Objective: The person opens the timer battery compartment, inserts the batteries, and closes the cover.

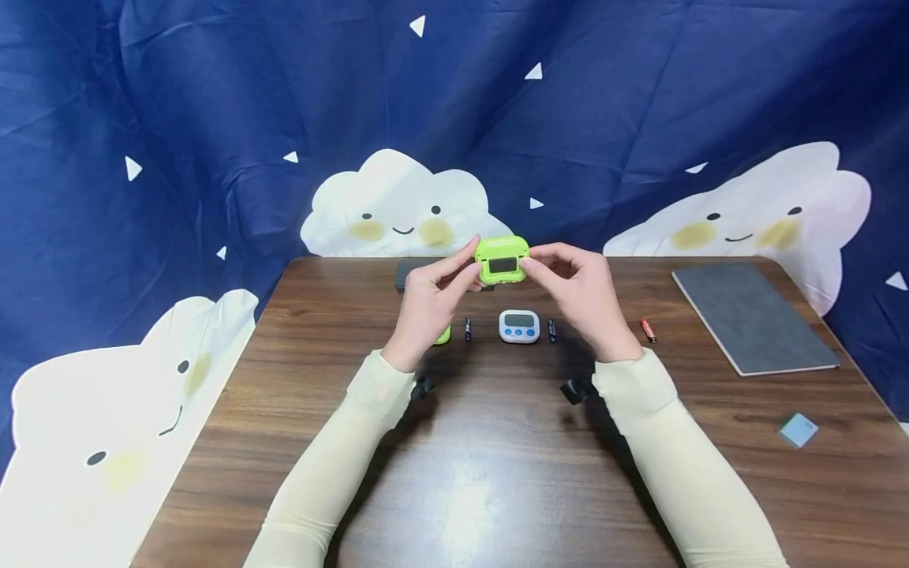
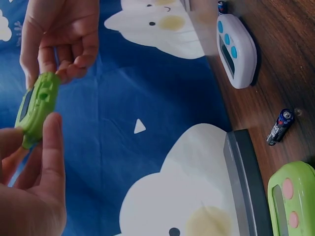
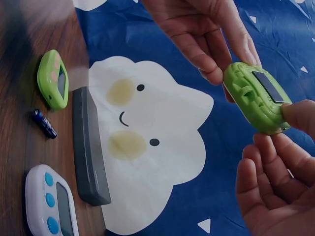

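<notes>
In the head view, both hands hold a green digital timer (image 1: pixel 503 251) up above the far side of the table. My left hand (image 1: pixel 426 304) pinches one end between thumb and fingers; my right hand (image 1: pixel 588 296) pinches the other. A dark rectangular strip shows on the face turned to me, and the right wrist view reveals recessed slots along the timer's body (image 3: pixel 253 105). Below, a white timer (image 1: pixel 519 326) with blue buttons lies between two dark blue batteries (image 1: pixel 468 329). A second green timer (image 2: pixel 290 196) with pink buttons is mostly hidden behind my left wrist in the head view.
A dark grey box (image 3: pixel 91 147) lies near the table's back edge. To the right are a red battery (image 1: pixel 649 330), a grey notebook (image 1: pixel 755 319) and a small light-blue square (image 1: pixel 798 430). Behind the wooden table (image 1: pixel 454 450) hangs a blue cloud-patterned cloth (image 1: pixel 568 118).
</notes>
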The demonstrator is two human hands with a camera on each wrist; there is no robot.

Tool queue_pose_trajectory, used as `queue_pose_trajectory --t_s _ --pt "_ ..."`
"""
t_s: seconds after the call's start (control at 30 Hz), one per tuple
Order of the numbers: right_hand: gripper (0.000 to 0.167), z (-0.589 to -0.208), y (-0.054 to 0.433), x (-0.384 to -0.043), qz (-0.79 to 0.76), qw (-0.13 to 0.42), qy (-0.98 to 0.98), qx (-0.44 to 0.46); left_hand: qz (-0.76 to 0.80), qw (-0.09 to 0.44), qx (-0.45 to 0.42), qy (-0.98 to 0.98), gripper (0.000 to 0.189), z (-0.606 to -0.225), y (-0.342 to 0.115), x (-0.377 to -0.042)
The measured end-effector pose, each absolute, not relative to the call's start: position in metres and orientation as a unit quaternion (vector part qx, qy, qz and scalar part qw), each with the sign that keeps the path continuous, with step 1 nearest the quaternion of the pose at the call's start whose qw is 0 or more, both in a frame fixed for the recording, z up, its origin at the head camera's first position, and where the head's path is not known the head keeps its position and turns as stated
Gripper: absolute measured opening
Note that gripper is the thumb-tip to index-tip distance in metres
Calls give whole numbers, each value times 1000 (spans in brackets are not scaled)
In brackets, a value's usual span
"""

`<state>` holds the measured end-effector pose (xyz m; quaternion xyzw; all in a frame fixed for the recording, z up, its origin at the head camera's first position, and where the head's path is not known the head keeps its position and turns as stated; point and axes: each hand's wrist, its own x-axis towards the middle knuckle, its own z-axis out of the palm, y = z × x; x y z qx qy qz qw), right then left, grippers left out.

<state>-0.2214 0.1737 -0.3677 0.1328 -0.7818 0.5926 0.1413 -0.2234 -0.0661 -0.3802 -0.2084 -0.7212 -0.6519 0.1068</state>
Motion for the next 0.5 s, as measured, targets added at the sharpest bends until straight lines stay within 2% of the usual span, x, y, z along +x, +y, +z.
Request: queue_pose_trajectory --t_s 0.27,0.4,0.5 --pt "33 -363 173 -222 635 82 -763 93 -653 51 -219 -723 57 -373 -74 -224" --pt "33 -364 173 -222 654 54 -751 72 -628 50 -234 -740 65 -373 -76 -225" --pt "28 -365 172 -221 668 43 -740 64 -604 71 -253 -752 68 -375 -78 -226"
